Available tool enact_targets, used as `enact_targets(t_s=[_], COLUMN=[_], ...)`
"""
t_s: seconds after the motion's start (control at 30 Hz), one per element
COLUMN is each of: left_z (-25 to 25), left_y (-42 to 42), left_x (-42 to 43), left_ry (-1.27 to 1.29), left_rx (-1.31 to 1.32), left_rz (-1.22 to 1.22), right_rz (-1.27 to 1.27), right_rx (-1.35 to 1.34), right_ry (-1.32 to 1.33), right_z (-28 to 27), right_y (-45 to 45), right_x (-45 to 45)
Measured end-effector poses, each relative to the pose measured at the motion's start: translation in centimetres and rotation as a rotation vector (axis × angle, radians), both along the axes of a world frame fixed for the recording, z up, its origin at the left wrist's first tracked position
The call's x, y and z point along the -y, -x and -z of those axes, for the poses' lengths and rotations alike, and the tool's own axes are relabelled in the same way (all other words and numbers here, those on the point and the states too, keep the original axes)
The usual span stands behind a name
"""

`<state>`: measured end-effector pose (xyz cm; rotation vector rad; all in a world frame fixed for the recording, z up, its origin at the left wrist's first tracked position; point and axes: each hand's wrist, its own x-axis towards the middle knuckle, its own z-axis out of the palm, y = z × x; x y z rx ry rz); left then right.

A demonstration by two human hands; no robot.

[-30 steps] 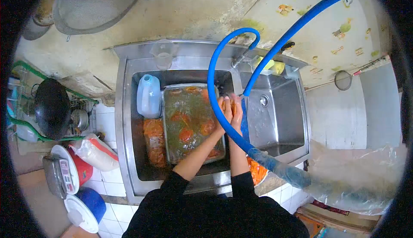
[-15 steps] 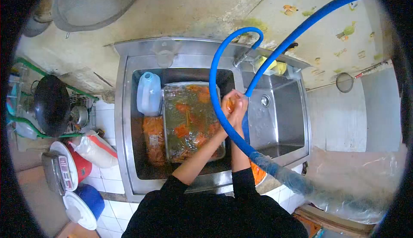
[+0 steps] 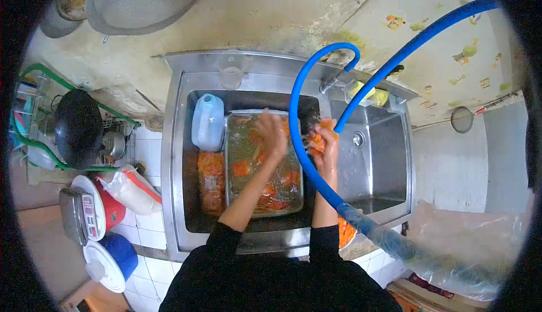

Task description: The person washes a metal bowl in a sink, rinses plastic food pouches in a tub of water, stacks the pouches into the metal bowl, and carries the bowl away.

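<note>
My left hand (image 3: 273,136), slightly blurred, is over a rectangular tray (image 3: 227,143) of water, its fingers stretched out and holding nothing. Orange vegetable pieces (image 3: 241,168) lie in that water. Beside the divider between the two sink basins, my right hand (image 3: 329,153) is closed around a wet orange piece (image 3: 317,141), whose exact kind I cannot make out. Water splashes there. The end of a blue hose (image 3: 361,93) comes down right by the right hand's fingers, and another stretch of it loops between my two hands.
A pale blue jug (image 3: 208,123) stands in the left basin above a container of orange contents (image 3: 211,179). The right basin (image 3: 372,159) has a drain. Yellow sponges (image 3: 372,95) sit behind it. A dish rack (image 3: 39,137) with a black wok (image 3: 78,128) is at left.
My hands, together at the divider before, have separated. The left has swung left over the tray; the right stays near the hose end with the orange piece. The view has shifted slightly.
</note>
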<state>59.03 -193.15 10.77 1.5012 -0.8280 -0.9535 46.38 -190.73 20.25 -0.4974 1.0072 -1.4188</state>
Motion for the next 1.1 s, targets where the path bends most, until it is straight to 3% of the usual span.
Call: enact_targets(t_s=[0.1, 0.17, 0.2, 0.33, 0.4, 0.43, 0.53, 0.57, 0.67, 0.73, 0.8, 0.83, 0.9, 0.93, 1.0, 1.07, 1.1], left_z=[2.1, -1.4, -5.1, -0.9, 0.3, 0.0, -0.3, -1.5, 1.1, 0.5, 2.6, 1.7, 1.3, 2.1, 4.2, 5.4, 5.0], left_y=[-6.3, -10.1, -11.7, -15.9, -16.1, -15.6, -15.2, -14.7, -15.0, -14.2, -14.2, -13.4, -12.0, -11.5, -10.6, -9.8, -9.6], left_x=[4.6, 7.7, 8.5, 13.0, 13.6, 13.1, 11.3, 10.4, 9.9, 7.1, 4.7, 2.6, -1.1, -2.6, -5.7, -8.1, -8.9], left_ry=[-0.07, -0.173, -0.273, -0.403, -0.203, -0.163, 0.009, 0.032, 0.122, 0.144, 0.056, 0.032, 0.023, 0.026, 0.051, 0.081, 0.043], left_rx=[-0.085, -0.402, -0.67, -0.877, -0.964, -1.014, -1.107, -1.124, -1.276, -1.209, -1.304, -1.122, -1.0, -0.887, -0.888, -0.892, -0.958], left_rz=[-0.201, -0.218, -0.203, -0.023, 0.017, -0.049, 0.072, 0.017, 0.153, 0.173, 0.325, 0.298, 0.274, 0.255, 0.279, 0.298, 0.271], right_rz=[-0.09, -0.148, -0.219, -0.514, -0.575, -0.491, -0.625, -0.634, -0.671, -0.678, -0.548, -0.507, -0.338, -0.336, -0.354, -0.505, -0.569], right_rx=[0.195, 0.265, 0.194, -0.088, -0.148, -0.189, -0.736, -0.766, -0.868, -0.928, -0.765, -0.704, -0.922, -0.916, -1.559, -1.471, -1.296], right_ry=[0.053, 0.09, 0.012, -0.284, -0.365, -0.349, -0.368, -0.342, -0.282, -0.255, -0.042, 0.029, 0.334, 0.326, 0.43, 0.337, 0.298], right_z=[3.6, 6.7, 7.8, 10.9, 12.4, 13.2, 15.9, 16.0, 9.8, 5.3, 2.0, 1.5, 2.2, 0.8, -1.7, -0.4, -0.6], right_y=[0.5, 1.2, 1.5, 0.6, 0.7, 1.5, 2.7, 2.3, -1.3, -3.8, -6.8, -8.0, -9.4, -10.3, -11.6, -11.9, -12.2], right_x=[-1.8, -3.8, -4.8, -5.8, -6.8, -6.7, -5.6, -5.2, -3.9, -3.6, -2.6, -1.8, -0.7, -1.1, -2.0, -2.4, -2.8])
